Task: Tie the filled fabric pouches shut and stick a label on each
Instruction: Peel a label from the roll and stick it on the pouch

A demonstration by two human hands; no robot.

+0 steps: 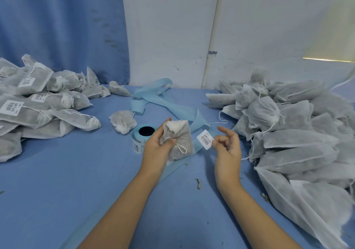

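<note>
My left hand [157, 145] grips a filled white fabric pouch [181, 143] above the blue table, its drawstring looped near my thumb. Just right of the pouch, my right hand [228, 145] pinches a white barcode label [205, 139] by its right edge between thumb and finger. The label hangs a short gap away from the pouch. A label roll [141, 137] with a blue liner stands behind my left hand. One small pouch [124, 121] lies alone beyond the roll.
A heap of labelled pouches [38, 102] covers the left of the table. Unlabelled pouches [288, 133] are piled on the right. Spent blue liner strip [163, 102] trails across the middle toward the wall. Bits of dried leaf [198, 183] lie near my right forearm.
</note>
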